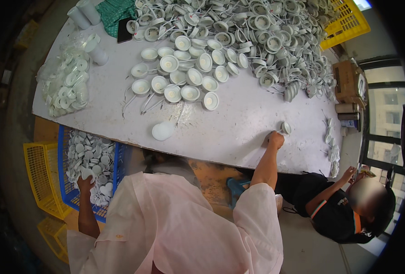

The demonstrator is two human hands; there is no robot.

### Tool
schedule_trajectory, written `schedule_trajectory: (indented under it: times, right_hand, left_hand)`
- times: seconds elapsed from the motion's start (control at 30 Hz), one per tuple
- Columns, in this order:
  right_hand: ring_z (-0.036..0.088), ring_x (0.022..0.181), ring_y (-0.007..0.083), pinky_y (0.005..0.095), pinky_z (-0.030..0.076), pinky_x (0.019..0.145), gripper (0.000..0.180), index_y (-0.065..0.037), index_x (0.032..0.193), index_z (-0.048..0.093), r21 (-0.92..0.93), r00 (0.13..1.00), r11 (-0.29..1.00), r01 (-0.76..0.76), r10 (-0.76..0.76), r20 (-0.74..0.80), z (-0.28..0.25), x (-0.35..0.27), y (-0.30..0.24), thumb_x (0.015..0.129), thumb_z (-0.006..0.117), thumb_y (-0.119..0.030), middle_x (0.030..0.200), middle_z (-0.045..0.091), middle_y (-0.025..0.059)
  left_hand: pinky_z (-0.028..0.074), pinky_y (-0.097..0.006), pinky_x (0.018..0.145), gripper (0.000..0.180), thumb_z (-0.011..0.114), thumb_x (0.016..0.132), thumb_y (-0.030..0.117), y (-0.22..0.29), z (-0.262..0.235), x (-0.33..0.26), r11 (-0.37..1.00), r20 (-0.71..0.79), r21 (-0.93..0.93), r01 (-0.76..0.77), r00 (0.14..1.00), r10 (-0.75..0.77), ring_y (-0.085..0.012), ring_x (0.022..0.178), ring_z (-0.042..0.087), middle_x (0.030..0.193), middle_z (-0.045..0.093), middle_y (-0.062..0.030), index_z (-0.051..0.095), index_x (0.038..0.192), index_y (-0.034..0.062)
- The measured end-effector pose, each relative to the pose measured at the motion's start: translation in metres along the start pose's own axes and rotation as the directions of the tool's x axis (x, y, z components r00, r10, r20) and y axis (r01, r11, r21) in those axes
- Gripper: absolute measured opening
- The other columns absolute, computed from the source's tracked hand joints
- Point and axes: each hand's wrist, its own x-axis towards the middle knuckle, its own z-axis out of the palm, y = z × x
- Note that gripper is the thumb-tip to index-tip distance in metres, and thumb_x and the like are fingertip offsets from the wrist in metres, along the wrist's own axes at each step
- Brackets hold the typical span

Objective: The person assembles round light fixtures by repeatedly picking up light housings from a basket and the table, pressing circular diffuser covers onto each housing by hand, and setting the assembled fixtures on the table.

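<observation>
On the right part of the table, my right hand (275, 139) is closed at the side of a small white round lamp housing (285, 128), whose hollow face is turned up. My left hand (85, 183) reaches down into a blue plastic basket (115, 166) full of white plastic discs (90, 150). Its fingers are closed at a white disc (87, 173); their tips are partly hidden. A stack of white round covers (163, 131) stands near the table's front edge. Beyond it lie several white lamp housings (190, 93), open side up, some with white cables trailing.
A big heap of lamp housings (275, 43) covers the far right of the table (221, 141). Bagged white rings (72, 86) lie at the left, near a dark phone (124, 31). Yellow crates (42, 178) flank the basket. Another person (335, 210) is at the right.
</observation>
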Motion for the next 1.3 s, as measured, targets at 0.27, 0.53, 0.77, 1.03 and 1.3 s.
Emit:
schedule_trajectory:
  times: [0.27,0.53,0.77,1.03,1.3]
  right_hand:
    - [0.059,0.067,0.0231,0.0356,0.048,0.068,0.024,-0.001,0.081,0.064,0.402,0.952,0.863,0.306,-0.275,-0.136,0.013,-0.076,0.013,0.079,0.064,-0.025,0.076,0.065,0.0109]
    - [0.046,0.066,0.0042,0.0195,0.041,0.061,0.008,-0.004,0.084,0.057,0.703,0.827,0.581,0.41,-0.562,-0.018,-0.015,-0.254,-0.046,0.087,0.063,-0.009,0.075,0.053,-0.0024]
    - [0.05,0.074,0.0053,0.0196,0.043,0.067,0.009,-0.003,0.088,0.054,0.818,0.688,0.445,0.364,-0.721,0.086,-0.008,-0.342,-0.072,0.086,0.062,0.0,0.082,0.053,-0.0003]
    - [0.049,0.071,0.0049,0.0193,0.041,0.065,0.011,-0.005,0.088,0.054,0.838,0.531,0.391,0.382,-0.835,0.147,-0.007,-0.412,-0.098,0.085,0.062,0.002,0.08,0.052,-0.0018]
    - [0.048,0.062,0.008,0.0219,0.042,0.059,0.01,-0.003,0.083,0.055,0.78,0.133,0.155,0.606,-0.987,0.093,-0.004,-0.465,-0.111,0.082,0.065,0.001,0.075,0.052,0.0028]
  left_hand:
    - [0.053,-0.028,0.05,0.038,0.06,0.075,0.002,-0.018,-0.047,0.022,0.982,-0.078,-0.075,0.173,0.981,-0.179,-0.0229,0.067,0.065,0.09,0.062,-0.0111,0.054,0.113,0.0053]
    - [0.053,-0.026,0.05,0.036,0.061,0.075,0.007,-0.063,-0.107,0.108,0.954,-0.105,-0.186,0.235,0.961,-0.257,-0.0215,0.065,0.065,0.086,0.062,-0.0092,0.054,0.11,0.0038]
    - [0.048,-0.034,0.044,0.044,0.061,0.071,0.009,-0.082,-0.133,0.171,0.994,-0.304,-0.092,0.061,0.949,-0.087,-0.0263,0.058,0.059,0.077,0.06,-0.0152,0.052,0.113,-0.0008]
    - [0.052,-0.025,0.069,0.032,0.062,0.085,0.006,0.142,0.095,-0.054,0.83,0.495,-0.187,-0.526,0.679,0.542,-0.017,0.087,0.065,0.108,0.065,-0.0113,0.053,0.114,-0.0009]
    - [0.046,-0.034,0.093,0.087,0.083,0.065,0.016,0.214,0.231,-0.168,0.695,0.619,-0.466,-0.548,0.359,0.698,-0.0217,0.115,0.053,0.127,0.051,-0.0147,0.035,0.135,0.0011]
